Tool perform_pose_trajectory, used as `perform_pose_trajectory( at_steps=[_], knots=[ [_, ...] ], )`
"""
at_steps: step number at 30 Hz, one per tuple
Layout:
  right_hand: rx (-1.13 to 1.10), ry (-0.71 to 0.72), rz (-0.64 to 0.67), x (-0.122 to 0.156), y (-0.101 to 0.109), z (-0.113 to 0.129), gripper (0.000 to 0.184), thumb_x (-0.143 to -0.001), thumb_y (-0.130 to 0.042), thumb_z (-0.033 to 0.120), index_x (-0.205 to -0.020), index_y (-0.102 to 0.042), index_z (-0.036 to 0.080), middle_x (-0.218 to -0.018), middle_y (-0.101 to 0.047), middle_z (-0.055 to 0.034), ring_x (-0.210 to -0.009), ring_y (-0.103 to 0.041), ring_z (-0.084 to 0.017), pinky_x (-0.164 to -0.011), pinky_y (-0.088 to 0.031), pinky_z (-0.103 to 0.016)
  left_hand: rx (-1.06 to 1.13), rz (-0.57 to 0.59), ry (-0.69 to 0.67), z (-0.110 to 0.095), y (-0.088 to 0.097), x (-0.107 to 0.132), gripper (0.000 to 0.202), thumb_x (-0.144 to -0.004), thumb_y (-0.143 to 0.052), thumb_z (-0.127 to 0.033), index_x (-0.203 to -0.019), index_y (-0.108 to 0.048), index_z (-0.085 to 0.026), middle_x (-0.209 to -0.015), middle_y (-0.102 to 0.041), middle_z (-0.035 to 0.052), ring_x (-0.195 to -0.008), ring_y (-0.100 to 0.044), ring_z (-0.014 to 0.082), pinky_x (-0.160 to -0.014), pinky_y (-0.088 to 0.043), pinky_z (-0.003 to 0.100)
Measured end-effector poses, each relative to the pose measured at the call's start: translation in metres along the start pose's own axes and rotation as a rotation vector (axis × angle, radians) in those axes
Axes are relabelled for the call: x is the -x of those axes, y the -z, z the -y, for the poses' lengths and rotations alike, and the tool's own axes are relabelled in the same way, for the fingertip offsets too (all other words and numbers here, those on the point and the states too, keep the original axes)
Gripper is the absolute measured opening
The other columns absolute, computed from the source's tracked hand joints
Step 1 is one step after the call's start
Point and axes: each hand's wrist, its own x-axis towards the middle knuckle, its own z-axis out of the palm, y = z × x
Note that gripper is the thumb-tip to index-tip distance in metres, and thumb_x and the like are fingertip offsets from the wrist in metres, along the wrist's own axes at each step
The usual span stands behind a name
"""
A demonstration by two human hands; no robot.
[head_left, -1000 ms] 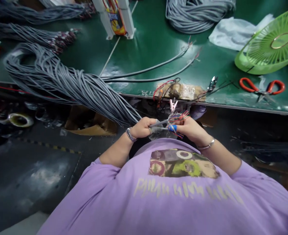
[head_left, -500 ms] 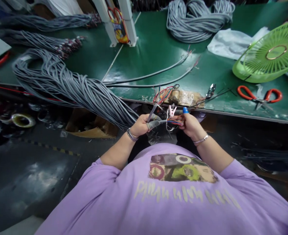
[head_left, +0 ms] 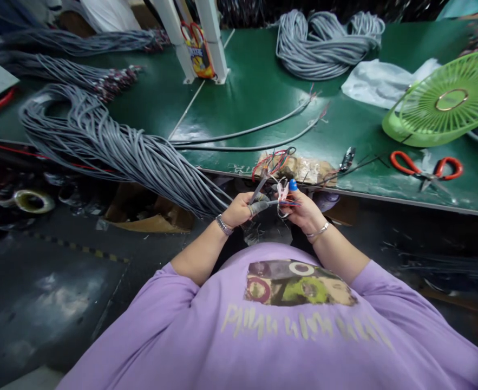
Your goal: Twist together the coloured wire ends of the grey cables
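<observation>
My left hand (head_left: 241, 208) is closed round a grey cable end (head_left: 259, 207) just below the green bench's front edge, a watch on its wrist. My right hand (head_left: 299, 208), with a blue cap on one fingertip and a bracelet on the wrist, pinches the thin coloured wires (head_left: 289, 203) that fan out of that cable end. The two hands almost touch. A pink clip (head_left: 282, 189) hangs just above them. A second stripped cable end with red and blue wires (head_left: 269, 162) sticks up over the bench edge.
A thick bundle of grey cables (head_left: 109, 143) drapes over the green bench (head_left: 239, 81) on the left. Two single grey cables (head_left: 255, 130) lie mid-bench, a coil (head_left: 323, 38) at the back. Orange-handled scissors (head_left: 425, 168), a green fan (head_left: 445, 103) and small cutters (head_left: 347, 157) sit right.
Both hands rose toward the bench edge. My right hand turned so its blue-capped finger points up, and the coloured wires are drawn out flatter between the hands.
</observation>
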Motion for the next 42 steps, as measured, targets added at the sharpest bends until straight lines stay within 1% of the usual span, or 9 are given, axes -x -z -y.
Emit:
perform_pose_trajectory(
  at_steps=[4, 9, 16, 20, 24, 32, 35, 39, 42],
  knots=[
    [-0.034, 0.007, -0.009, 0.000, -0.004, 0.000, 0.055, -0.071, -0.076, 0.068, -0.069, -0.054, 0.017, -0.055, -0.057, 0.0025, -0.039, -0.035, -0.002, -0.033, -0.021, -0.016, -0.024, 0.035, 0.002, 0.002, 0.001, -0.002, 0.047, -0.071, -0.078, -0.057, -0.081, -0.068, -0.012, -0.048, -0.047, -0.0065, -0.038, -0.033, 0.0033, -0.038, -0.024, 0.018],
    [-0.067, -0.018, -0.096, 0.002, -0.008, 0.002, 0.049, -0.072, -0.079, 0.062, -0.073, -0.059, 0.016, -0.056, -0.061, 0.0016, -0.039, -0.041, -0.004, -0.033, -0.026, -0.017, -0.082, 0.077, -0.067, 0.004, -0.001, -0.005, 0.047, -0.072, -0.077, -0.057, -0.076, -0.068, -0.011, -0.059, -0.053, -0.0029, -0.050, -0.038, 0.0049, -0.048, -0.031, 0.019],
    [-0.066, -0.013, -0.070, 0.005, -0.009, 0.000, 0.053, -0.071, -0.076, 0.067, -0.075, -0.060, 0.016, -0.060, -0.063, 0.0001, -0.038, -0.040, -0.004, -0.032, -0.022, -0.018, -0.086, 0.100, -0.041, 0.001, -0.003, -0.006, 0.048, -0.071, -0.077, -0.058, -0.073, -0.066, -0.011, -0.059, -0.048, -0.0035, -0.052, -0.035, 0.0053, -0.050, -0.029, 0.020],
    [-0.103, -0.041, -0.033, 0.005, -0.002, -0.006, 0.058, -0.072, -0.069, 0.075, -0.078, -0.060, 0.017, -0.065, -0.066, -0.0008, -0.038, -0.039, -0.003, -0.031, -0.020, -0.017, -0.093, 0.199, -0.037, -0.009, 0.000, -0.002, 0.048, -0.070, -0.078, -0.057, -0.073, -0.066, -0.011, -0.058, -0.049, -0.0029, -0.051, -0.037, 0.0060, -0.049, -0.030, 0.020],
    [-0.144, -0.054, 0.001, 0.004, 0.012, -0.013, 0.060, -0.076, -0.063, 0.077, -0.079, -0.063, 0.018, -0.072, -0.069, -0.0023, -0.041, -0.043, -0.004, -0.033, -0.028, -0.017, -0.121, 0.305, -0.040, -0.014, 0.004, 0.007, 0.046, -0.071, -0.078, -0.054, -0.070, -0.066, -0.010, -0.056, -0.050, -0.0024, -0.050, -0.040, 0.0063, -0.048, -0.034, 0.020],
    [-0.118, -0.123, -0.085, 0.021, 0.029, -0.016, 0.054, -0.079, -0.065, 0.071, -0.080, -0.065, 0.017, -0.077, -0.070, -0.0049, -0.045, -0.043, -0.004, -0.031, -0.020, -0.013, -0.081, 0.326, -0.059, -0.008, 0.012, 0.034, 0.044, -0.077, -0.075, -0.052, -0.076, -0.070, -0.008, -0.063, -0.061, 0.0033, -0.053, -0.052, 0.0091, -0.050, -0.043, 0.020],
    [-0.084, -0.083, -0.108, 0.031, 0.034, -0.020, 0.051, -0.077, -0.070, 0.068, -0.077, -0.065, 0.017, -0.078, -0.070, -0.0048, -0.049, -0.045, -0.004, -0.033, -0.023, -0.013, -0.038, 0.291, -0.026, -0.005, 0.014, 0.043, 0.041, -0.078, -0.076, -0.049, -0.082, -0.071, -0.008, -0.054, -0.056, -0.0004, -0.042, -0.045, 0.0058, -0.042, -0.036, 0.018],
    [0.035, 0.072, -0.017, 0.039, 0.040, -0.028, 0.048, -0.073, -0.074, 0.065, -0.083, -0.069, 0.018, -0.084, -0.071, -0.0056, -0.054, -0.045, -0.006, -0.035, -0.024, -0.015, 0.004, 0.221, -0.006, -0.001, 0.015, 0.051, 0.043, -0.083, -0.069, -0.052, -0.079, -0.067, -0.010, -0.047, -0.050, -0.0035, -0.038, -0.040, 0.0044, -0.039, -0.030, 0.016],
    [0.104, 0.113, 0.012, 0.041, 0.042, -0.031, 0.054, -0.070, -0.075, 0.068, -0.084, -0.070, 0.017, -0.085, -0.070, -0.0071, -0.055, -0.044, -0.007, -0.036, -0.022, -0.018, -0.010, 0.262, -0.017, -0.004, 0.019, 0.057, 0.046, -0.082, -0.070, -0.054, -0.072, -0.067, -0.009, -0.046, -0.049, -0.0024, -0.038, -0.039, 0.0043, -0.038, -0.029, 0.017]
  ],
)
